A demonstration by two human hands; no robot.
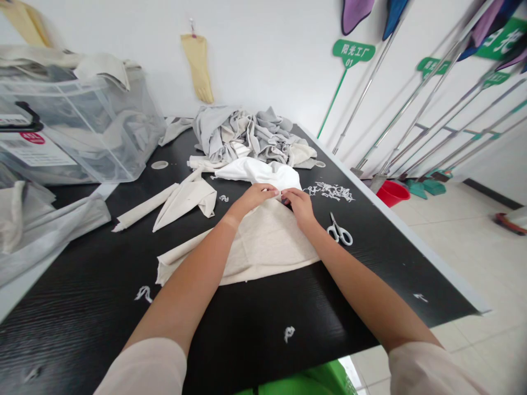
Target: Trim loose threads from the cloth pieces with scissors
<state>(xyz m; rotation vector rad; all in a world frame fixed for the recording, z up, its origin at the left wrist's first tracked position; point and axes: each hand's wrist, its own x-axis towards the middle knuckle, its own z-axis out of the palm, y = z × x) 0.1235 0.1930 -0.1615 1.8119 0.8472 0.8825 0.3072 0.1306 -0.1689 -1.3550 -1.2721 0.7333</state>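
A beige piece of cloth [267, 241] lies spread on the black table in front of me, its left edge folded in a long strip. At its far end my left hand [260, 195] is closed, with thumb and fingers pinching the fabric edge. Right beside it, my right hand [298, 204] pinches the same edge, fingertips nearly touching the left ones. Something small and dark shows under the right fingers, but I cannot make it out. Just beyond both hands lies a white cloth [263, 171]. Scissors [340, 230] with pale handles rest to the right of my right forearm.
Grey and beige cloths [247, 131] are heaped at the table's back. A clear plastic box [99, 131] full of cloth stands left. Thread scraps [329, 191] lie near the right edge. Folded beige cloth [187, 198] lies left of my hands. A red bucket [393, 193] stands on the floor.
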